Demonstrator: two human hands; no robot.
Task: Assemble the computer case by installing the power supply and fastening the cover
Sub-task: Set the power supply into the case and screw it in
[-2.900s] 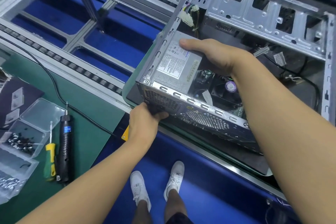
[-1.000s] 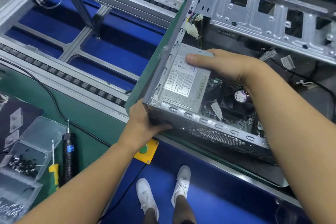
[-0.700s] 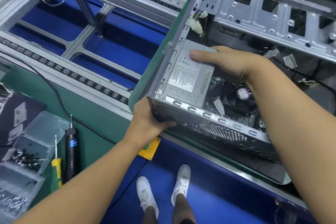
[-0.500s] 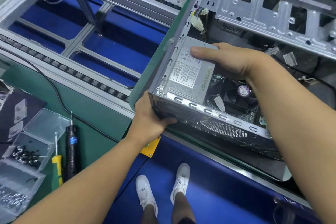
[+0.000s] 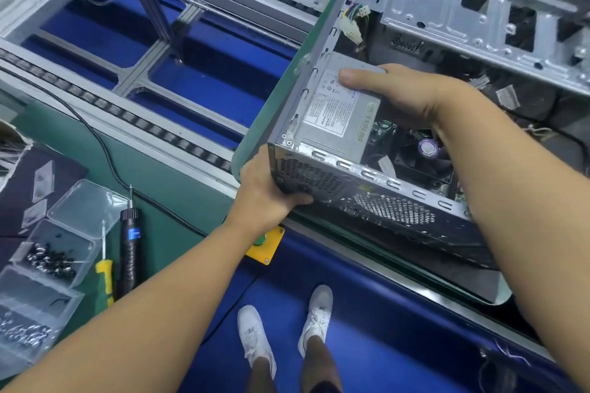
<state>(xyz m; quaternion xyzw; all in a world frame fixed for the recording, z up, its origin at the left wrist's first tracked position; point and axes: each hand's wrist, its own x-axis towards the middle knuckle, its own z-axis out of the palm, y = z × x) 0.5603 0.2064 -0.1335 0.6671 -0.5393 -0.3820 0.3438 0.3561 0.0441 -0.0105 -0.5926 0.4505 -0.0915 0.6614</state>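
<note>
An open grey computer case [image 5: 412, 191] lies on its side on a green pallet, its rear panel facing me. The silver power supply [image 5: 338, 115] with a white label sits inside the case's near left corner. My right hand [image 5: 402, 92] grips the power supply from above, thumb across its top and fingers hidden behind its far side. My left hand [image 5: 268, 188] grips the lower left rear corner of the case, fingers curled under the vented panel. A fan and motherboard [image 5: 424, 153] show beside the power supply.
On the green bench at left lie a black electric screwdriver [image 5: 129, 242] with its cable, a yellow-handled screwdriver [image 5: 104, 274] and clear boxes of screws [image 5: 48, 258]. A yellow button box [image 5: 266, 246] sits under the case corner. Conveyor rails [image 5: 127, 118] run behind.
Both hands keep the same hold. The case and power supply have shifted slightly in view over the last seconds, the case corner tilting a little toward me.
</note>
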